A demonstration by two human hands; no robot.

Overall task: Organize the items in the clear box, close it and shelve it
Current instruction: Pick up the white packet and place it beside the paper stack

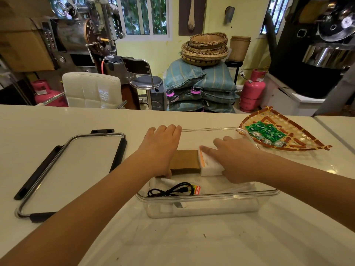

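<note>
With my left hand [163, 148] flat on the brown stack [185, 162] and my right hand [233, 160] open on the white block [209, 166], gripping neither, I should press both snug together inside the clear box [209, 200].

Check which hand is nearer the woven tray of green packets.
Right. The right hand is inside the clear box on the white block, on the side next to the woven tray. The left hand is at the box's far-left end.

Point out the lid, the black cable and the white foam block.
lid [73, 169]: head view, middle of its clear panel.
black cable [169, 191]: head view, coiled middle, inside box.
white foam block [211, 166]: head view, top face.
</note>
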